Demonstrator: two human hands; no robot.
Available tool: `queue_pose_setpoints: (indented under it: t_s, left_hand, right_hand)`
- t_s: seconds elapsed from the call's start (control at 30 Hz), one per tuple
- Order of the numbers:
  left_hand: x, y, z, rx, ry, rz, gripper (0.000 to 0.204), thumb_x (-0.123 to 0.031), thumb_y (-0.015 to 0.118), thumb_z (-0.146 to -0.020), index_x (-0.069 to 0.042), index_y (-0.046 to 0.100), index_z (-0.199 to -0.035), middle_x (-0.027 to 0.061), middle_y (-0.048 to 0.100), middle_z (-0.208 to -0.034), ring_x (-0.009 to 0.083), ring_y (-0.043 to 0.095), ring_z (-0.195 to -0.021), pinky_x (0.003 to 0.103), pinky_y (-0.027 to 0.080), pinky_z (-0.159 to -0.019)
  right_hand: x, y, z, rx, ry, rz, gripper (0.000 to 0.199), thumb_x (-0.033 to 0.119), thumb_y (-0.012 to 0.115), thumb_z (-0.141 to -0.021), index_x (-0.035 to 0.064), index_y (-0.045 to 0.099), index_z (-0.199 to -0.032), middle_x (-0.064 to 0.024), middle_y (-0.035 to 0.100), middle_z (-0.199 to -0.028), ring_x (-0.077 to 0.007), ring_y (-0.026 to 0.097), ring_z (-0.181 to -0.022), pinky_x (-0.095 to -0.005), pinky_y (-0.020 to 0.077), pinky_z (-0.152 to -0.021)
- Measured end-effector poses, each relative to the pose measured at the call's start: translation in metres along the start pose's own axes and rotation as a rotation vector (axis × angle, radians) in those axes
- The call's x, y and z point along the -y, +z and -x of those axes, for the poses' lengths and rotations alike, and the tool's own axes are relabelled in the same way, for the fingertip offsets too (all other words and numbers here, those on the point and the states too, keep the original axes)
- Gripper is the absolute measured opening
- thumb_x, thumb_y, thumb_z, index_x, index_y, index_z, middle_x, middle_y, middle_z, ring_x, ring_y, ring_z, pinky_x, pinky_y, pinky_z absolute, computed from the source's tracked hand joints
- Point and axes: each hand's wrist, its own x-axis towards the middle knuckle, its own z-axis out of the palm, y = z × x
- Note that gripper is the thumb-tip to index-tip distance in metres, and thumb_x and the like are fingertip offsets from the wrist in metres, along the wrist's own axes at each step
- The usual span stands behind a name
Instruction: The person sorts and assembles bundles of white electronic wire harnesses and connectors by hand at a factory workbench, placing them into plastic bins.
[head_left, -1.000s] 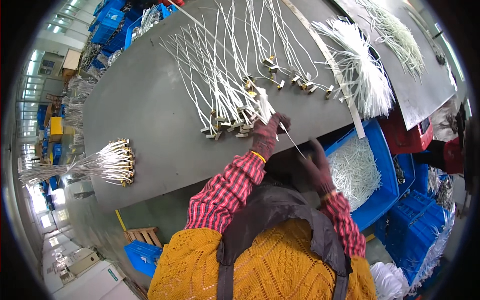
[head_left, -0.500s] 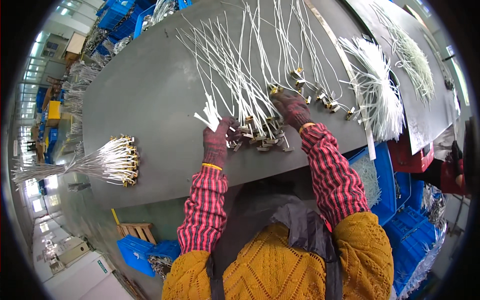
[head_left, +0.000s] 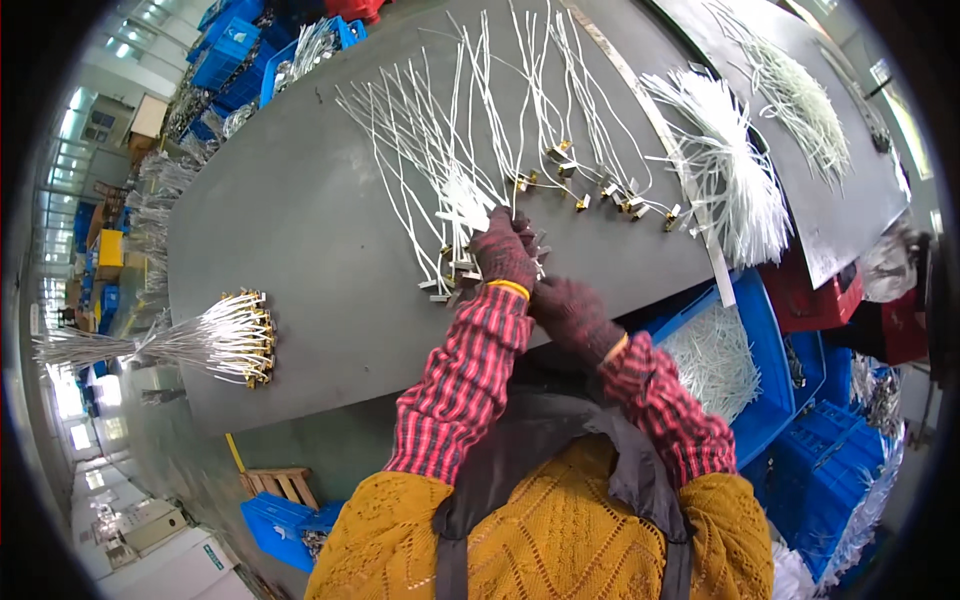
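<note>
My left hand [head_left: 505, 250], in a dark knit glove, is closed around a bunch of short white tubes [head_left: 464, 203], which poke out past its fingers. Just to its right, my right hand [head_left: 573, 316], gloved the same way, has its fingers curled close to the left hand; whatever it grips is hidden. Beneath and beside the left hand lie grey metal end pieces [head_left: 440, 288] of long white wires [head_left: 400, 125] that fan away across the grey table. Further right, several wires end in brass-coloured fittings [head_left: 610, 192].
A tied wire bundle [head_left: 190, 335] with brass ends lies at the table's left. Loose white strands [head_left: 730, 165] are heaped beyond a metal strip [head_left: 645, 85] at the right. A blue bin [head_left: 765, 340] of white pieces stands below the right edge.
My left hand has moved right with the white tubes. My right hand has come back from the brass-ended wires toward the table's near edge, close beside the left hand.
</note>
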Motion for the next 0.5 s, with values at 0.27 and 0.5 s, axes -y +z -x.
queue_pose_setpoints:
  t_s: [0.27, 0.5]
  left_hand:
    - [0.078, 0.014, -0.029, -0.106, 0.082, 0.034, 0.021, -0.025, 0.058, -0.090, -0.007, 0.061, -0.079, 0.0027, 0.058, -0.060, 0.0160, 0.050, -0.042, 0.030, 0.040, -0.040]
    - [0.078, 0.002, -0.046, 0.337, 0.036, 0.345, 0.021, -0.024, 0.062, -0.096, -0.004, 0.066, -0.093, 0.0101, 0.069, -0.081, 0.0245, 0.066, -0.066, 0.036, 0.057, -0.064]
  right_hand:
    - [-0.047, -0.007, 0.229, -0.329, 0.596, -0.981, 0.021, 0.016, 0.067, -0.087, 0.0034, 0.070, -0.104, -0.0082, 0.066, -0.086, -0.0176, 0.061, -0.076, -0.0307, 0.0494, -0.069]
    - [-0.123, 0.008, 0.468, -0.467, 1.369, -0.937, 0.015, 0.016, 0.067, -0.084, 0.0053, 0.071, -0.094, -0.0018, 0.063, -0.069, -0.0102, 0.050, -0.050, -0.0257, 0.0373, -0.045]
